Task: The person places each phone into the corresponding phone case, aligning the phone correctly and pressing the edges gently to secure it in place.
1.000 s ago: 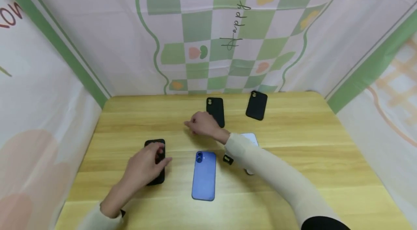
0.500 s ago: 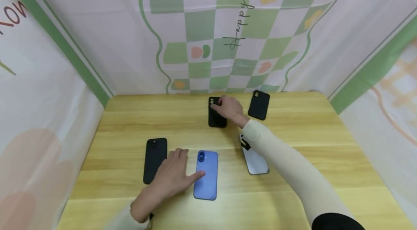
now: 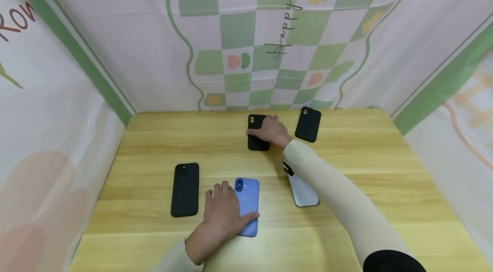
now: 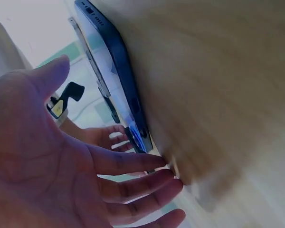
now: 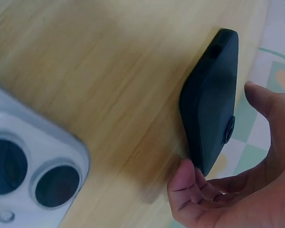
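My left hand (image 3: 221, 212) is over the left side of a blue phone (image 3: 249, 197), its thumb reaching across the phone's back in the head view. In the left wrist view that hand's fingers are loosely spread, with the thumb apart from the phone's edge (image 4: 128, 80). Farther back, my right hand (image 3: 273, 130) is at a black phone case (image 3: 259, 143) lying on the table. The right wrist view shows bent fingertips (image 5: 180, 185) at the case's near corner, the thumb standing off from its side. Part of the case is hidden under the hand.
A second black phone case (image 3: 308, 124) lies at the back right. A black phone (image 3: 185, 192) is at the left, and a white phone (image 3: 304, 192) lies partly under my right sleeve. A printed curtain (image 3: 239, 30) stands along the back edge of the wooden table (image 3: 154, 143).
My left hand has moved right from the black phone to the blue phone. My right hand has moved back and right onto the black phone case. The phones and cases lie where they were.
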Demonstrator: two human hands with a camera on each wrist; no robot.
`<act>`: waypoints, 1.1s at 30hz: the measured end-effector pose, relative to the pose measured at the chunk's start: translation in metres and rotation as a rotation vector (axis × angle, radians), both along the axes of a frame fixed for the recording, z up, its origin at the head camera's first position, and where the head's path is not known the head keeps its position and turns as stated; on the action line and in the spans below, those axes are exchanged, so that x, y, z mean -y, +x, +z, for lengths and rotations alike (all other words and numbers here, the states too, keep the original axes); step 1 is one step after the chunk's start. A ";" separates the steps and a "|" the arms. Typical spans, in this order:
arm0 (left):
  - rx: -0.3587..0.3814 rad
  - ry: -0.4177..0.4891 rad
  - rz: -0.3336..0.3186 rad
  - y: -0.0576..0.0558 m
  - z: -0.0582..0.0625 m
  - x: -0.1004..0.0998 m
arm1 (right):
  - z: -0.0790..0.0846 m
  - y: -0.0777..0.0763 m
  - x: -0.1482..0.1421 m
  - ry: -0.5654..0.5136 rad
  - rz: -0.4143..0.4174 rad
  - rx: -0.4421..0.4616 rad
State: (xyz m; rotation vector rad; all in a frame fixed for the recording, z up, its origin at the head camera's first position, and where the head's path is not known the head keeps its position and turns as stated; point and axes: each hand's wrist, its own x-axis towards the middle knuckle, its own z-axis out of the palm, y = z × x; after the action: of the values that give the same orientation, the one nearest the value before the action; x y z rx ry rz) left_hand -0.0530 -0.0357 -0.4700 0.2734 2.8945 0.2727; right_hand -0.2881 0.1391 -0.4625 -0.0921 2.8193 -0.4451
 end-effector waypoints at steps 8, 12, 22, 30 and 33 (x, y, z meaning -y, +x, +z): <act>-0.015 -0.114 0.018 0.000 -0.004 -0.011 | -0.001 0.004 0.005 0.007 0.031 0.000; 0.007 -0.109 0.038 0.000 -0.003 -0.015 | 0.001 0.005 0.003 -0.004 0.052 -0.008; 0.087 -0.151 0.029 -0.003 0.001 -0.020 | 0.002 0.010 0.002 -0.028 0.085 0.018; 0.115 -0.192 0.011 -0.007 0.002 -0.026 | 0.003 0.010 0.000 -0.035 0.092 0.023; 0.133 -0.161 0.003 -0.009 0.007 -0.023 | 0.003 0.010 0.001 -0.032 0.097 0.035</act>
State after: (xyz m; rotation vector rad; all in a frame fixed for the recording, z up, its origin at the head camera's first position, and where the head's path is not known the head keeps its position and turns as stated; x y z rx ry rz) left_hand -0.0616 -0.0126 -0.4633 0.2148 2.7657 0.0549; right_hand -0.2781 0.1380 -0.4590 -0.2244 2.7593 -0.4648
